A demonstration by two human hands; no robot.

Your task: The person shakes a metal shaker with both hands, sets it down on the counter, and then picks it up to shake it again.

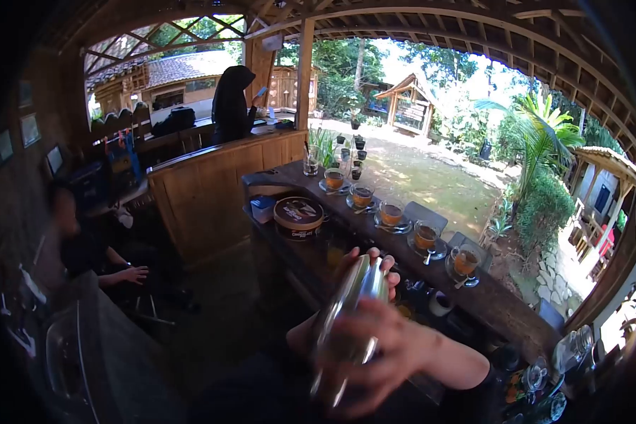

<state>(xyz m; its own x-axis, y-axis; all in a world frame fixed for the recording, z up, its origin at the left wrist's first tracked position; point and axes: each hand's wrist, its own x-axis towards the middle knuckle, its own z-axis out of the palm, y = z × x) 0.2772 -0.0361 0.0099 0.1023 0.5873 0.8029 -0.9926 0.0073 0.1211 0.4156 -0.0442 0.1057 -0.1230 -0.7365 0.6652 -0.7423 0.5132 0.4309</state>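
Note:
A shiny metal shaker (350, 300) is held tilted between both hands, its upper end leaning to the right. My left hand (387, 268) wraps round the upper part from behind, with the fingertips showing at its edge. Across the front and lower part lies my right hand (378, 346), blurred by motion, its fingers round the metal. Beyond the shaker, several glass cups of brown drink stand in a row on saucers along the wooden counter, the nearest cup (466, 262) having a spoon beside it. A round brown tub (298, 215) sits on the lower shelf.
Glass jars (574, 348) stand at the counter's right end. A tall glass (310, 161) is at its far end. One person (232, 106) in dark clothing stands behind a wooden partition (226, 194); another sits at left, a hand (131, 274) on the lap.

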